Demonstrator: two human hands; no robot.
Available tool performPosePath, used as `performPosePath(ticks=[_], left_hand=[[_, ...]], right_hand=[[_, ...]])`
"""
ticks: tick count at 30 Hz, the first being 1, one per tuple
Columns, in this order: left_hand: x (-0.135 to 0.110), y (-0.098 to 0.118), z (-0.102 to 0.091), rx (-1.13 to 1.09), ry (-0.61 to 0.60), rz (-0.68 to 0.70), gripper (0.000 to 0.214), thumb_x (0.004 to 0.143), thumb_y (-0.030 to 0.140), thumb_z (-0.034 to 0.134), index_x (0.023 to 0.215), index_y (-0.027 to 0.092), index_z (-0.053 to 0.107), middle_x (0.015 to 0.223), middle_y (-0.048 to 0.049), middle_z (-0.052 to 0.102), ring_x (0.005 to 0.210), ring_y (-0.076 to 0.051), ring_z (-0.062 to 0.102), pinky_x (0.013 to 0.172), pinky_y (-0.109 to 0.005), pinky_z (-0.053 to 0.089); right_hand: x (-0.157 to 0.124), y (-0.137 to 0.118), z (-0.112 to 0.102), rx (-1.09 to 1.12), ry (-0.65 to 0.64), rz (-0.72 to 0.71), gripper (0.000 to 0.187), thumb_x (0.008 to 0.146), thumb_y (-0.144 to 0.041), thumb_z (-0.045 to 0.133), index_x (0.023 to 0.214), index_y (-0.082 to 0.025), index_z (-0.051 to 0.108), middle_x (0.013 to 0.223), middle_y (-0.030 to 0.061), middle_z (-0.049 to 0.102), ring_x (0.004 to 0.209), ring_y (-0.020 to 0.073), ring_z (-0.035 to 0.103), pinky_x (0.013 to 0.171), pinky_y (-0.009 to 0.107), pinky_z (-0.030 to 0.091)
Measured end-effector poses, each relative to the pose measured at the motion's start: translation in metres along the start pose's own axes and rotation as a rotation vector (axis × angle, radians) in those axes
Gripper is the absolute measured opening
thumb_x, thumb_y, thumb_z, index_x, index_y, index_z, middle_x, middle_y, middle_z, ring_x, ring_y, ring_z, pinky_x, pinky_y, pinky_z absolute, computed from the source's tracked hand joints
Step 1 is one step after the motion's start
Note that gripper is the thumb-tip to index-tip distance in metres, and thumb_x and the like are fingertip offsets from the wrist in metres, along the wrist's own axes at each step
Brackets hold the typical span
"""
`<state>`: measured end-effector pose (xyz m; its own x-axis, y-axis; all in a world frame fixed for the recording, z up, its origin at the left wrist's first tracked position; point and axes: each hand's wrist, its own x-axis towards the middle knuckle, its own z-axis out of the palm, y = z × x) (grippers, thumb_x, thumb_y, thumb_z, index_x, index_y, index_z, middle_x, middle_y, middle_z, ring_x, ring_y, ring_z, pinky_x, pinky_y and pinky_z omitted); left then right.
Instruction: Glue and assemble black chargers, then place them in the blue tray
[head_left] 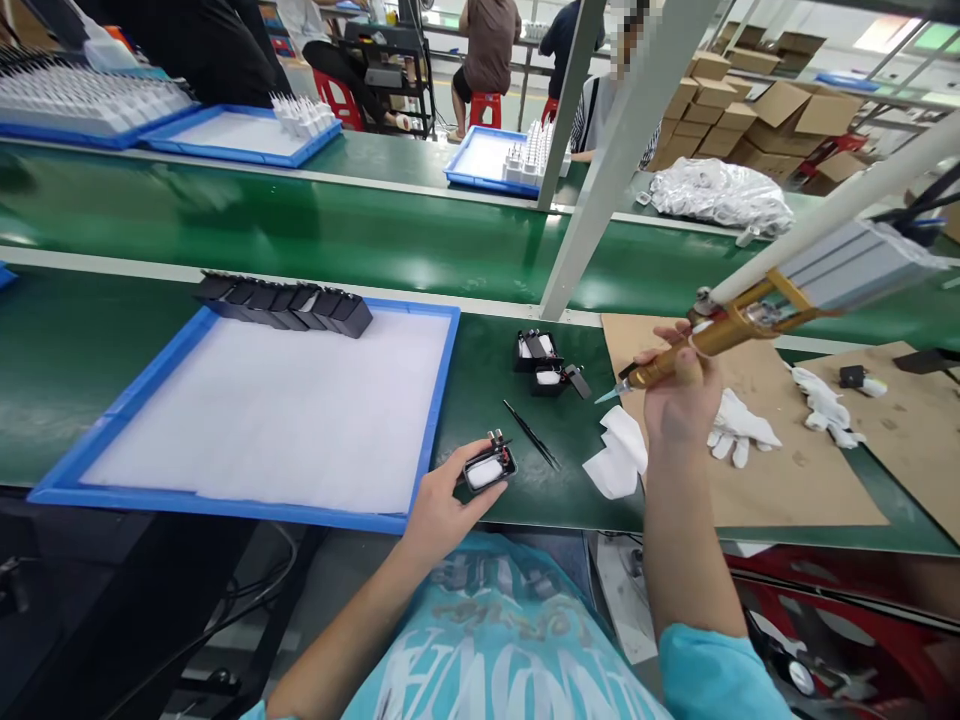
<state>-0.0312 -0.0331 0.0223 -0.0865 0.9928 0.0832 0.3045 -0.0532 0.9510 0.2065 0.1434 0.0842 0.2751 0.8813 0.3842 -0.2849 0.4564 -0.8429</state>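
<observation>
My left hand (pixel 448 505) grips a small open black case (pixel 489 468) by its sides, just above the green bench. Inside the case show a white block and some small metal and red parts. Up at the right, my right hand (pixel 681 380) is wrapped round a brass-coloured dispensing gun (pixel 731 330) with a pale blue needle tip (pixel 611 393) pointing down and left. Between the hands, black tweezers (pixel 531 435) lie on the bench. Two more open black cases (pixel 549 378) with white inside sit beyond them, below and left of the needle tip's level.
A blue-rimmed tray (pixel 431 420) lined with white stands at the left, a row of black cases (pixel 289 302) along its far edge. White tissue (pixel 616 455), brown cardboard (pixel 802 485) and white gloves (pixel 742 428) lie at the right. A slanted white post (pixel 600 190) rises behind the bench.
</observation>
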Motion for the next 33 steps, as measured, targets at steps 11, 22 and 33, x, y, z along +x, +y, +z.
performPosePath(ticks=[11,22,33], left_hand=[[0.002,0.000,0.003,0.228,-0.096,0.032,0.039,0.086,0.030,0.064,0.123,0.025,0.055,0.117,-0.0015,0.069,0.100,-0.018,0.068,0.088,-0.028,0.054],[-0.002,0.012,0.001,0.325,-0.078,0.066,0.039,0.085,0.030,0.065,0.122,0.025,0.055,0.111,-0.0016,0.071,0.091,-0.018,0.070,0.082,-0.028,0.055],[-0.003,0.019,0.000,0.340,-0.068,0.118,0.037,0.085,0.029,0.065,0.121,0.024,0.055,0.111,-0.0020,0.071,0.093,-0.017,0.070,0.081,-0.026,0.055]], right_hand=[[-0.094,-0.034,0.043,0.238,-0.191,0.263,0.049,0.073,-0.063,0.067,0.106,-0.026,0.063,0.091,0.0006,0.065,0.040,0.0052,0.046,0.040,0.024,0.035],[-0.107,-0.040,0.070,0.357,-0.283,0.353,0.045,0.074,-0.063,0.067,0.097,-0.025,0.059,0.105,0.0018,0.061,0.047,0.0071,0.055,0.046,0.026,0.039],[-0.110,-0.043,0.071,0.311,-0.253,0.300,0.040,0.076,-0.062,0.065,0.089,-0.025,0.055,0.101,-0.0007,0.058,0.043,0.0049,0.050,0.042,0.025,0.035]])
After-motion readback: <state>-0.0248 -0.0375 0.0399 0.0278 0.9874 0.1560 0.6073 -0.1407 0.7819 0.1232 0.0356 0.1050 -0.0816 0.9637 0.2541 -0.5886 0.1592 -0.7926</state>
